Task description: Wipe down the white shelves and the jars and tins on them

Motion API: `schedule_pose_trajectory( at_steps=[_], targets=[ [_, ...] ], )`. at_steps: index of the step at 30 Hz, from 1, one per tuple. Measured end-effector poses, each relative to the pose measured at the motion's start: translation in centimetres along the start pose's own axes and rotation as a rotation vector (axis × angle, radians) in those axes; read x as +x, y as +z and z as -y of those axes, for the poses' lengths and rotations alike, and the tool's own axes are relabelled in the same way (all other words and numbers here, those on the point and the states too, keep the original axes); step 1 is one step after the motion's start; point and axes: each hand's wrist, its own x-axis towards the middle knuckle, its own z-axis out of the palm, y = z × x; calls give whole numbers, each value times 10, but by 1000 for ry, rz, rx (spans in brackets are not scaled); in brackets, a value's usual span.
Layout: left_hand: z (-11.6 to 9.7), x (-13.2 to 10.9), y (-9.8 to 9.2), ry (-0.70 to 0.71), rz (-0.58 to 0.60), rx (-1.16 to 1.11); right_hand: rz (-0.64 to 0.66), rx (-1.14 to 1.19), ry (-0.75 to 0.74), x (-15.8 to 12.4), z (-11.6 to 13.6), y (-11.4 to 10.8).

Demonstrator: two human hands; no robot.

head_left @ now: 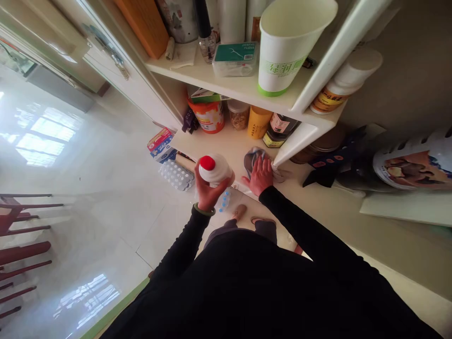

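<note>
The left hand (208, 194) holds a white plastic bottle (216, 170) with a red cap (207, 163). The fingers close around the lower body of the bottle, and it leans with the cap toward the shelf. It seems to be in the air, not resting on anything. This low, full hold is a good one for a smooth bottle – the palm carries the weight and the cap stays free.

The right hand (260, 176) is open with the fingers spread, and it lies on a grey cloth (252, 159) on the lower shelf (215, 147). I cannot tell if the cloth is wrapped around something. A flat hand presses evenly here, but the white shelf post (294, 142) stands just beside it and limits the room.

Behind the hands stand an orange tub (208, 117), a glass jar (239, 115), a yellow bottle (259, 122) and a dark sauce bottle (278, 130) – they are close together, so a wide movement can knock them. To the left lie a pack of small water bottles (176, 175) and a printed box (161, 144). On the upper shelf (229, 84) stand a large paper cup (287, 44) and a box of dental floss (235, 59).
</note>
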Motion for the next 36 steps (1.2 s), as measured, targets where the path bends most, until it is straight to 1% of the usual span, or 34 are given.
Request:
schedule_pose_trajectory(
  at_steps=[3, 5, 6, 7, 9, 10, 12, 14, 15, 17, 18, 19, 21, 23, 25, 27, 28, 30, 32, 33, 34, 36],
  targets=[
    [1, -6, -12, -34, -21, 2, -28, -3, 98, 21, 3, 4],
    [0, -8, -19, -36, -34, 19, -11, 1, 125, 39, 15, 2],
    [0, -9, -21, -34, -38, 27, 11, 5, 114, 48, 24, 0],
    [-1, -9, -23, -30, -40, 35, 44, 13, 83, 56, 33, -1],
    [-1, -7, -24, -21, -31, 49, 122, 38, -26, 63, 53, -4],
    [-1, -6, -24, -19, -23, 56, 160, 52, -97, 62, 61, -4],
    [1, -2, -21, -19, -8, 60, 216, 73, -234, 47, 69, -6],
    [3, 2, -17, -19, -1, 42, 234, 70, -310, 19, 63, -8],
    [4, 4, -15, -16, -4, 31, 230, 61, -318, 4, 55, -9],
    [4, 7, -14, -10, -15, 18, 208, 35, -288, -19, 35, -12],
    [4, 8, -14, -8, -21, 15, 196, 24, -261, -24, 26, -14],
    [3, 9, -15, -7, -25, 13, 189, 14, -236, -22, 19, -15],
    [3, 9, -18, -1, -33, 15, 189, 7, -197, -4, 14, -17],
    [2, 7, -22, 4, -44, 23, 184, 13, -171, 24, 22, -17],
    [2, 4, -24, -4, -56, 29, 175, 32, -183, 43, 36, -15],
    [3, 1, -26, -30, -63, 26, 183, 52, -257, 42, 45, -12],
    [3, 0, -25, -43, -65, 24, 200, 59, -314, 34, 46, -12],
    [2, -2, -25, -60, -64, 26, 238, 60, -405, 11, 40, -12],
    [1, -4, -24, -59, -68, 29, 252, 43, -409, -8, 27, -13],
    [0, -4, -24, -56, -68, 33, 247, 32, -383, -10, 20, -14],
    [-1, -5, -25, -47, -67, 37, 235, 23, -349, -7, 15, -14],
    [-3, -6, -27, -23, -56, 48, 193, 13, -281, 18, 12, -12]
  ],
)
